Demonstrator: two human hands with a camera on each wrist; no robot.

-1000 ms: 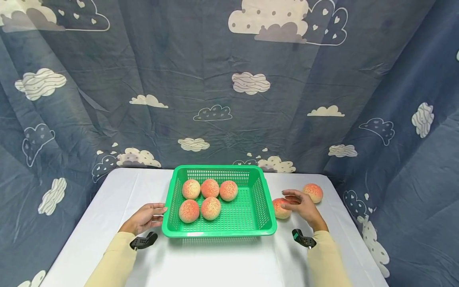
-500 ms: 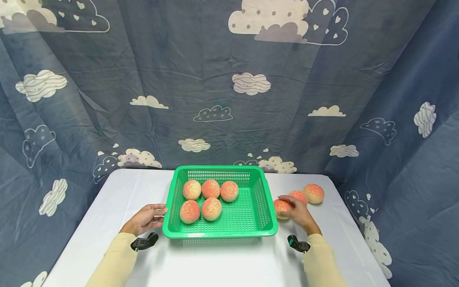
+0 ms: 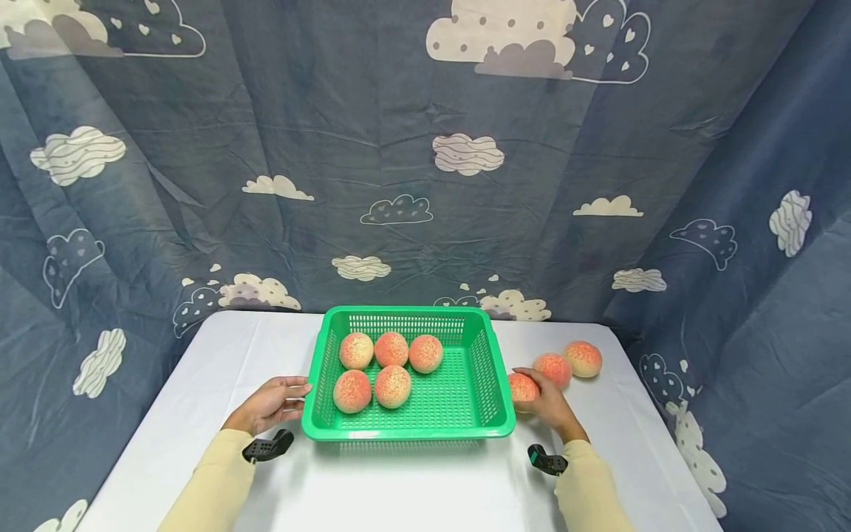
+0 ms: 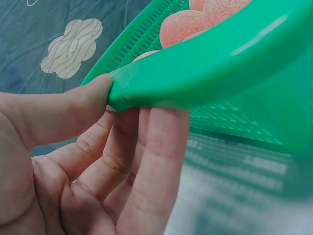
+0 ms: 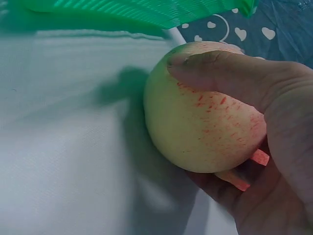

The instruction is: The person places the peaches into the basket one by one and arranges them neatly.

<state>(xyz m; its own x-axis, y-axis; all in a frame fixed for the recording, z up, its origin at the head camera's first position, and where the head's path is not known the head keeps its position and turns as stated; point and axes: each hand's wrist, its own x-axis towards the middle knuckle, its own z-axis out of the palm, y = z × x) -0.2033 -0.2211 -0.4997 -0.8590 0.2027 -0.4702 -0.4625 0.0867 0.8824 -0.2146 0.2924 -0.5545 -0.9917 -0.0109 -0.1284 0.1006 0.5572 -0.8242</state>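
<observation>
The left hand [image 3: 269, 406] pinches the green basket [image 3: 412, 434] by its rim, ideally held steady, five peaches [image 3: 392, 386] sitting toward its left inside, while the right hand [image 3: 550, 406] grips another peach [image 3: 522, 387] just outside, best held gently, two more peaches [image 3: 553, 369] lying beyond.

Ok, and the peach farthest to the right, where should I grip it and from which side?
I'd take the rightmost peach round its widest part, gripping opposite sides, probably coming from above or the right. It's ball-shaped, and the neighbouring peach crowds its near left side, while white tablecloth shows to its right. The right hand is holding another peach.
</observation>
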